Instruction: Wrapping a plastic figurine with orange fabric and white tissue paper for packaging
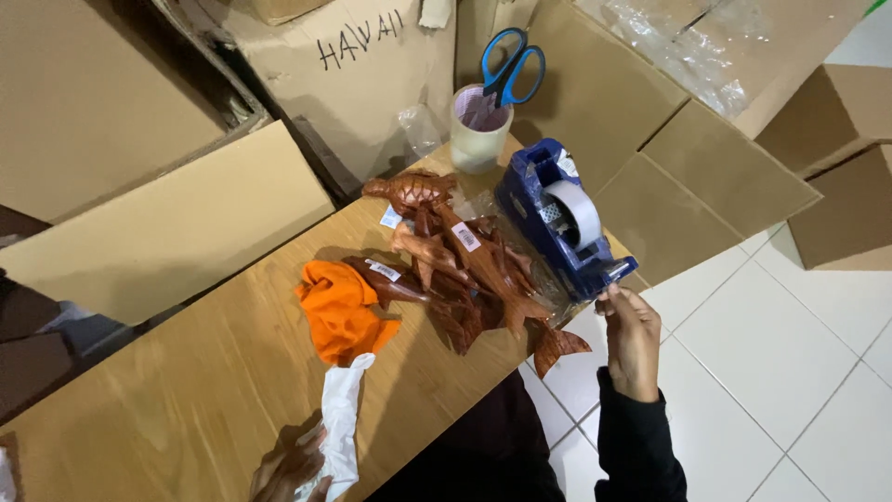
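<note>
Reaching up past the near edge of the tabletop (pixel 186 390), the right hand (pixel 634 339) meets the front end of a blue tape dispenser (pixel 557 218), its fingers (pixel 615 299) drawn together at the cutter as if pinching the tape end, though the tape itself is too fine to make out. That dispenser sits at the right-hand end of the tabletop, carrying a roll of clear tape (pixel 576 212). Down by the near edge, the left hand (pixel 290 469) has its fingers curled over the lower end of a white cloth (pixel 341 428), which runs up to touch a crumpled orange cloth (pixel 339 311) lying mid-tabletop. Between the orange cloth and the dispenser lies a heap of carved brown wooden figures (pixel 465 270), fish and turtle shapes with small white tags, one tail jutting over the near edge. At the far right corner stands a translucent cup (pixel 478 130) holding blue-handled scissors (pixel 511 65). Flattened cardboard boxes (pixel 353 56) lean behind the tabletop, and white floor tiles (pixel 771 353) show on the right.
</note>
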